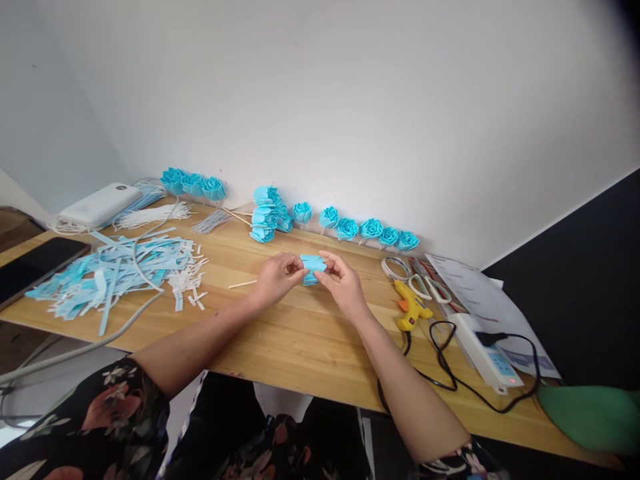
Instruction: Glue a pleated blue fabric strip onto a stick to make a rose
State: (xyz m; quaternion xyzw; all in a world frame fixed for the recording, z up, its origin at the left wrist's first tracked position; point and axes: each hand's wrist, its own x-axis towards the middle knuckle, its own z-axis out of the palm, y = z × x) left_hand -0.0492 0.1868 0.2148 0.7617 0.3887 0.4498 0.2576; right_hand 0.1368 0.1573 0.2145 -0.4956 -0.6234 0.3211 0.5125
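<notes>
Over the middle of the wooden table (280, 347), my left hand (278, 277) and my right hand (343, 280) pinch a light blue piece of fabric-like material (313, 264) between them. Its left edge is in my left thumb and fingers, its right edge in my right ones. A second blue layer shows just below it. A thin wooden stick (243, 284) lies beside my left hand, its right end hidden behind that hand. Behind my hands lies a bunch of blue handmade flowers (266, 215) on sticks.
Along the wall stand more blue flowers (371, 229). Blue and white scraps (120, 267), a phone (40, 267) and a white power bank (103, 203) lie left. On the right are a yellow glue gun (411, 305), scissors (430, 288), tape (395, 269) and a power strip (483, 353) with black cords.
</notes>
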